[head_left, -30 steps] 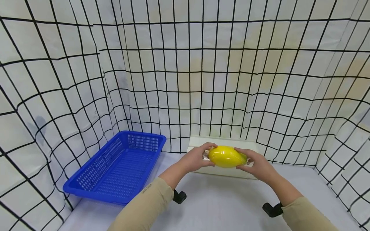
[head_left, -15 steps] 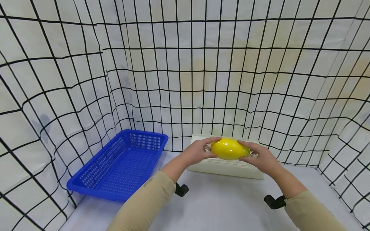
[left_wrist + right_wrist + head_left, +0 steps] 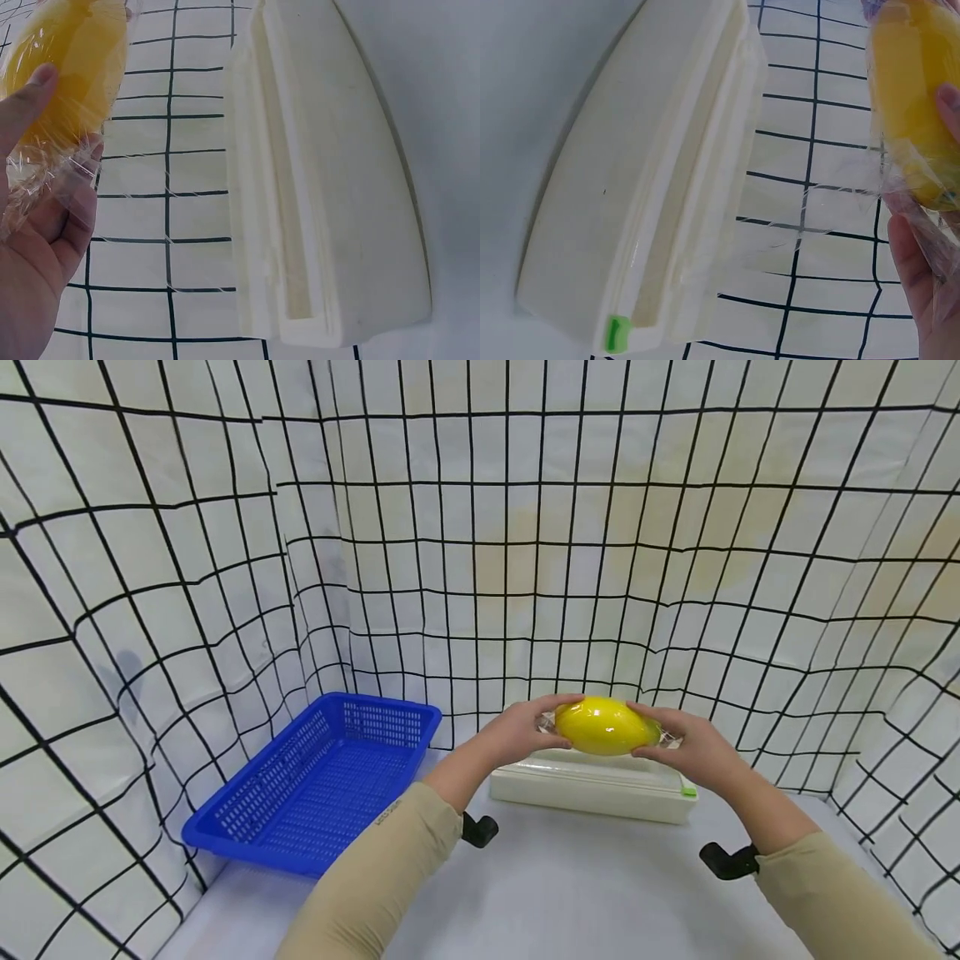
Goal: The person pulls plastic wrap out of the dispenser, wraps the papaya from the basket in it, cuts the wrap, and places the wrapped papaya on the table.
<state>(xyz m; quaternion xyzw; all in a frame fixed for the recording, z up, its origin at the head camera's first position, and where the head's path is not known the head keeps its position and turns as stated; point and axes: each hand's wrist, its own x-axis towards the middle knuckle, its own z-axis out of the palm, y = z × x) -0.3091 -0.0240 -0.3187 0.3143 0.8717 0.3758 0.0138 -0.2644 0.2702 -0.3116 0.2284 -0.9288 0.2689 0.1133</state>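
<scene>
Your left hand (image 3: 517, 735) is clamped on the 9 o'clock end of the yellow fruit-shaped object (image 3: 606, 727), and your right hand (image 3: 697, 747) is clamped on its 3 o'clock end, so it hangs level between your 2 hands, up off the white table (image 3: 577, 885). It sits at 4 o'clock from the middle of the head view, with a green tinge towards your right hand. Clear film (image 3: 41, 180) wraps it, bunched and creased at your fingers; your left thumb presses over it in the left wrist view. A thin sheet of the film shows at your right hand's 9 o'clock in the right wrist view, reaching towards the long white box (image 3: 592, 789); whether they join is too faint to tell. That box lies on the table at 6 o'clock from the object, with a small green piece (image 3: 617, 334) at its right-hand end. Your blue basket (image 3: 330, 802) is well apart, between 8 and 9 o'clock from the object, while white sheeting under a black grid (image 3: 507, 510) stands at 12 o'clock behind everything.
</scene>
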